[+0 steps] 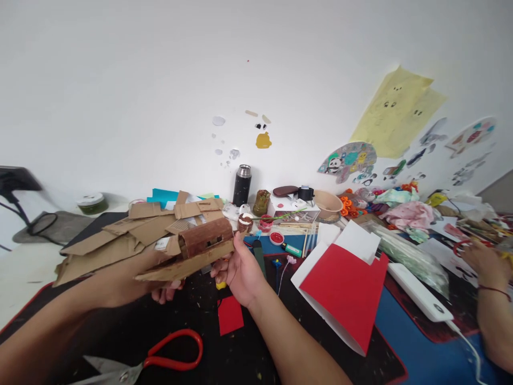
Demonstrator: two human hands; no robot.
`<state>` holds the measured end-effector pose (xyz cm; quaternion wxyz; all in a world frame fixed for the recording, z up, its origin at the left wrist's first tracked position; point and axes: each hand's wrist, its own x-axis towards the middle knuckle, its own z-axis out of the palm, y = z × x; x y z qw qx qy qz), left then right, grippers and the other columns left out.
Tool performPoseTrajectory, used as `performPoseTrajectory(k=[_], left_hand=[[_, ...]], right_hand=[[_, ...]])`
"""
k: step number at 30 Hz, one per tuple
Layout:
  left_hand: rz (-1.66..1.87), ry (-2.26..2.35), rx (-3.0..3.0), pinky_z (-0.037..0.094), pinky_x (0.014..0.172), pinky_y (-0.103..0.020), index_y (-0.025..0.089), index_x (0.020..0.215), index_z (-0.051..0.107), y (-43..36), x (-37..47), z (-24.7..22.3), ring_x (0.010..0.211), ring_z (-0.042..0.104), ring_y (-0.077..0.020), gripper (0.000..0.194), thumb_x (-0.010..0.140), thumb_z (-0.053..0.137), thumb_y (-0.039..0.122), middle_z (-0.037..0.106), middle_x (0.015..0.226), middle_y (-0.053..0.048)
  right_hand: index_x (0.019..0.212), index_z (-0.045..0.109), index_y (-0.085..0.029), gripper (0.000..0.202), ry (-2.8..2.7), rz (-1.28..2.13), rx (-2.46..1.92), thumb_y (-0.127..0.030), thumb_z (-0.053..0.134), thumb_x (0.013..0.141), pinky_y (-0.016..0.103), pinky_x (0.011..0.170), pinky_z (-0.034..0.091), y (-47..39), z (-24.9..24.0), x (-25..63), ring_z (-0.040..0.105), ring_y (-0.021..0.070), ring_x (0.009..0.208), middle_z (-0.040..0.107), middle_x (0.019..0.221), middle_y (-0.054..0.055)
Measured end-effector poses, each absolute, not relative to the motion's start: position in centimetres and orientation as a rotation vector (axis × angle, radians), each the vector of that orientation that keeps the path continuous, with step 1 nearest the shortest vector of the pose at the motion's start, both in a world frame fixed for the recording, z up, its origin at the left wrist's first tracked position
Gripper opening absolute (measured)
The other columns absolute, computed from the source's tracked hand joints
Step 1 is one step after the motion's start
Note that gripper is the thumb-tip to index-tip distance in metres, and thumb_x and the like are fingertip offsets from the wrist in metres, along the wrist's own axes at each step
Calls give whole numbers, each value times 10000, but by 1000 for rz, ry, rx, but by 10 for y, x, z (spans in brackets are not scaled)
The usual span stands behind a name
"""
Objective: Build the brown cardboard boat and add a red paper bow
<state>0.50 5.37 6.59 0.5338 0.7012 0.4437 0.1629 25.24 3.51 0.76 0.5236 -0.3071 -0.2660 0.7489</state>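
Both hands hold a cardboard model above the black mat. It has a rounded, brown-painted top with small square holes in its side, and a bare tan base, and it is tilted up to the right. My left hand grips the left end from behind and beneath, its fingers partly hidden by the base. At the right end, my right hand has its thumb up against the edge and its fingers curled below. Red-handled scissors lie open on the mat below, and a small red paper piece lies between the forearms.
Cut cardboard pieces are heaped behind on the left. A black flask, a red paint pot and a beige bowl stand near the wall. Red paper and a white power strip lie rightward. Another person's hand holds red-handled scissors.
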Motion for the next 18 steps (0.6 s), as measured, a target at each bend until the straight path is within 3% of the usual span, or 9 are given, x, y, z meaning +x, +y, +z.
performPoseTrajectory(k=[3,9,13,18], left_hand=[[181,942,1640,647,739,-404,282,913,837,50,3,59,804,818,-327,302,906,733,565,853,849,-77],[151,939,1609,598,736,-369,288,834,810,48,8,50,792,777,-293,127,777,853,393,833,802,-31],[314,938,1688,563,681,-334,274,829,783,49,11,48,721,737,-253,159,814,845,420,812,771,-19],[339,998,1662,599,689,-369,268,829,761,48,15,48,735,761,-278,256,767,864,494,811,775,-30]], right_hand=[[989,727,-155,624,-631,1786,-731,-769,629,1042,214,444,473,35,6,253,697,164,523,724,724,30],[935,725,-152,606,-590,1811,-725,-721,583,1090,221,429,453,35,8,253,653,146,477,677,683,0],[969,734,-144,617,-595,1807,-728,-732,585,1084,220,434,452,35,10,253,634,134,457,709,711,14],[996,743,-145,627,-603,1788,-742,-760,629,1049,221,443,458,35,12,254,679,156,503,738,730,33]])
